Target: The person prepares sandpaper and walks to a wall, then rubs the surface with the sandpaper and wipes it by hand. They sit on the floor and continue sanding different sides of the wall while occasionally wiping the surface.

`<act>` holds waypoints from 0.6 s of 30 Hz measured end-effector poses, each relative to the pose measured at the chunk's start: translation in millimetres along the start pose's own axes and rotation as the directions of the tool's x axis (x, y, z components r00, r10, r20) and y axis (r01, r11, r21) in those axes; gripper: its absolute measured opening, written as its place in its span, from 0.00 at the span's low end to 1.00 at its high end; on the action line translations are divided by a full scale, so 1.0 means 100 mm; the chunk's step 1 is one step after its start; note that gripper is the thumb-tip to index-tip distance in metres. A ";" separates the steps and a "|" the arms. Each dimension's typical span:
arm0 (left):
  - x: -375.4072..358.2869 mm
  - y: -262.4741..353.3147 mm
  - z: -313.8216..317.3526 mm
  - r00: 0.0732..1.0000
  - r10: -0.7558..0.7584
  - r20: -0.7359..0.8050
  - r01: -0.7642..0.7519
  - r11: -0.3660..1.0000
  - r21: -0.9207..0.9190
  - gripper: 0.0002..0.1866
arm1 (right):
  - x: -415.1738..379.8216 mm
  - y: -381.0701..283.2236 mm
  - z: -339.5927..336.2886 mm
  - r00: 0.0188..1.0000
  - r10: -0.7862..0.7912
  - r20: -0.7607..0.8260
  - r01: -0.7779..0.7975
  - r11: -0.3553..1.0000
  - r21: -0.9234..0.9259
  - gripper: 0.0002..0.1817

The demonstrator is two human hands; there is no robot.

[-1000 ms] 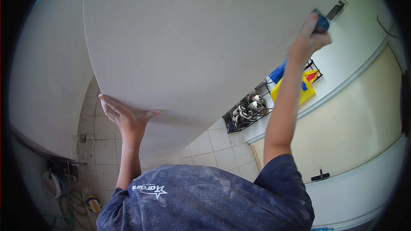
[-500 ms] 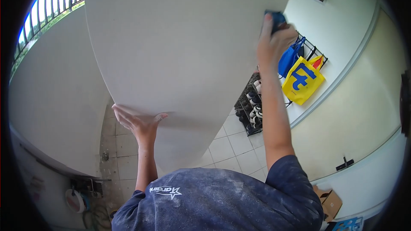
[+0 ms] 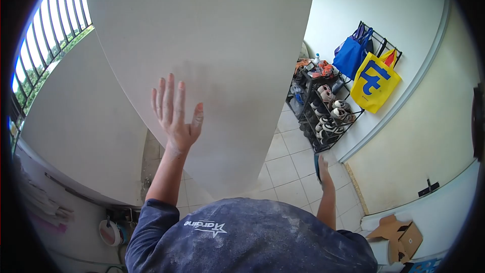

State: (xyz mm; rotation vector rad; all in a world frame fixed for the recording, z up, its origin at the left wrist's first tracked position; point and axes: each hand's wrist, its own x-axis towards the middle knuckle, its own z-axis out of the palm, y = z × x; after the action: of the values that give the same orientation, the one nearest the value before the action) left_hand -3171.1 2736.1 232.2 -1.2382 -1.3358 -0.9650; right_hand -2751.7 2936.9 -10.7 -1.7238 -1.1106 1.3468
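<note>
My left hand (image 3: 174,114) is up in front of the pale grey wall panel (image 3: 242,45), fingers spread and whitish with dust, and a soft shadow falls on the panel above it. Low at the right, beside the panel's edge and over the tiled floor, my right hand (image 3: 324,170) is wrapped round a dark blue sanding block (image 3: 318,167). The block is seen edge-on, and part of it is hidden by the hand. White dust marks the front of my dark blue shirt (image 3: 252,237).
A shoe rack (image 3: 323,121) full of shoes stands behind the panel at right. A blue bag (image 3: 348,58) and a yellow bag (image 3: 375,83) hang above it. An opened cardboard box (image 3: 399,237) lies at lower right. Railings (image 3: 53,25) line the upper left.
My right hand has dropped from high on the panel's right edge to low at my side, still with the block. My left hand has left the panel's left edge and risen with fingers spread.
</note>
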 end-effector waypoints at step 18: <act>2.00 0.87 0.90 0.670 0.539 0.510 -0.655 0.753 0.065 0.37 | -0.28 1.50 -1.20 0.965 0.262 0.005 -0.256 0.945 -0.204 0.39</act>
State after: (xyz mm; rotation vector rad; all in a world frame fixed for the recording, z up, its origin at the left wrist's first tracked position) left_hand -3087.8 2868.5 408.8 -1.6288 -1.2053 -0.0095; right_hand -2605.3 2849.6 -103.9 -2.0622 -1.0987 1.4643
